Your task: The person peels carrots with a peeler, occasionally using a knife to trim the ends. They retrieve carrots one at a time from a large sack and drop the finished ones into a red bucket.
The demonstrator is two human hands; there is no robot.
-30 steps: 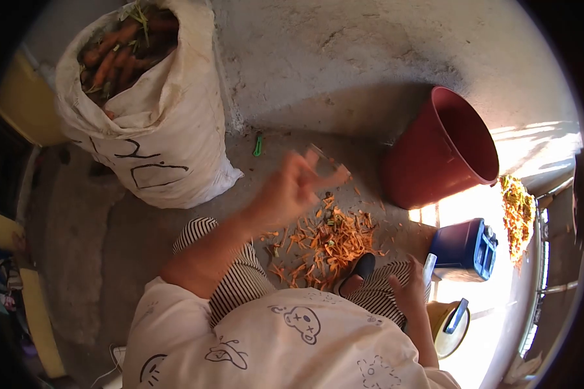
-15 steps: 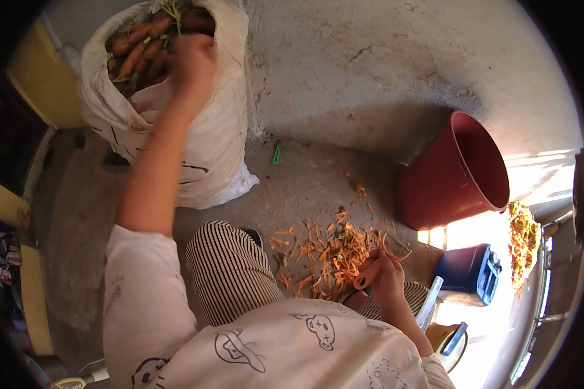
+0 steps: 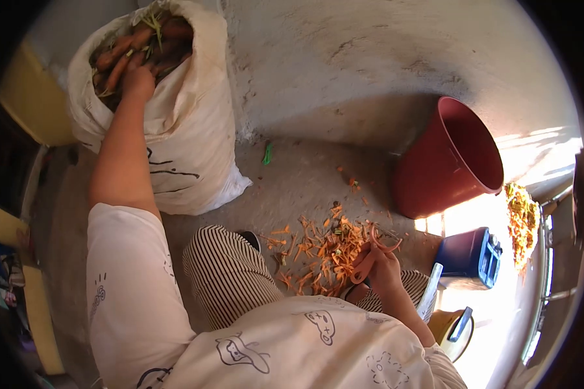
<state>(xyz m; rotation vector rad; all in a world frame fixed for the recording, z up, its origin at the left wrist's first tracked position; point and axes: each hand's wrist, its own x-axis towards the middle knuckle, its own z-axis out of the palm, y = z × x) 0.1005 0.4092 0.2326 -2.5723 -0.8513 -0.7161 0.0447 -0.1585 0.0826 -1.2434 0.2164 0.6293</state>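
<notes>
My left hand (image 3: 138, 83) reaches into a large white sack (image 3: 191, 139) at the upper left, among unpeeled carrots (image 3: 118, 65) with some green stem bits. Its fingers are mostly hidden down there, so whether they grip a carrot does not show. Low on the right, my right hand (image 3: 384, 269) is closed around the handle of a salmon-coloured peeler (image 3: 363, 266), whose curved head points up. Right beside that hand, orange carrot peelings (image 3: 334, 249) lie heaped on the floor.
A tall dark red bucket (image 3: 428, 172) leans by the wall. A blue jerrycan (image 3: 464, 256) stands in the sunlight, with a yellowish container (image 3: 444, 327) nearer me. More peelings (image 3: 522, 220) are piled at far right. A small green object (image 3: 267, 153) lies near the sack.
My left hand has gone from above the sack's opening down in among the carrots. The right hand still holds the peeler over the peelings. The view has shifted slightly.
</notes>
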